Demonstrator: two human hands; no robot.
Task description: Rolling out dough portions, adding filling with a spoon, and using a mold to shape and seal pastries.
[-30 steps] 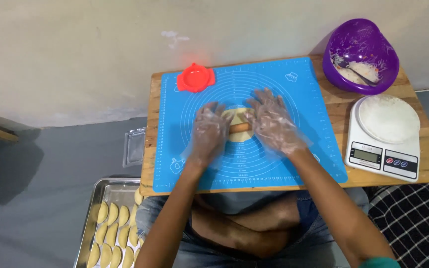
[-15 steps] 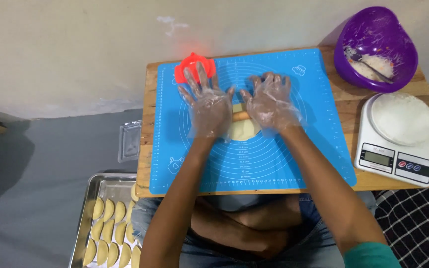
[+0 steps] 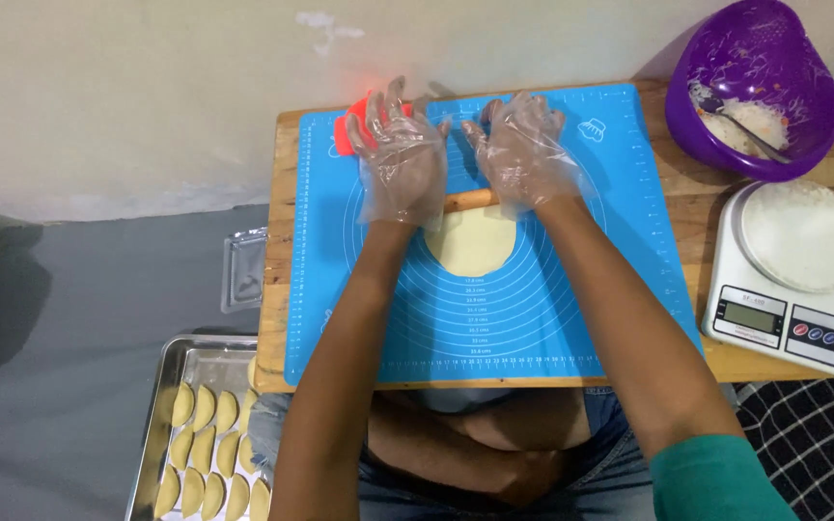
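Both hands wear clear plastic gloves and press flat on a wooden rolling pin (image 3: 470, 200) lying across the far edge of a pale round dough sheet (image 3: 472, 240). My left hand (image 3: 400, 159) has its fingers spread over the pin's left end. My right hand (image 3: 523, 150) covers the right end. The dough lies on a blue silicone mat (image 3: 533, 309) with ring markings. Most of the pin is hidden under my palms.
A red dumpling mould (image 3: 351, 127) sits behind my left hand. A purple bowl (image 3: 755, 87) with filling and a spoon stands at the far right, beside a white kitchen scale (image 3: 792, 275). A metal tray (image 3: 180, 386) of folded dumplings lies on the floor at lower left.
Both hands have pushed the rolling pin away from me, from the dough's middle to its far edge. The dough has spread flatter and wider.
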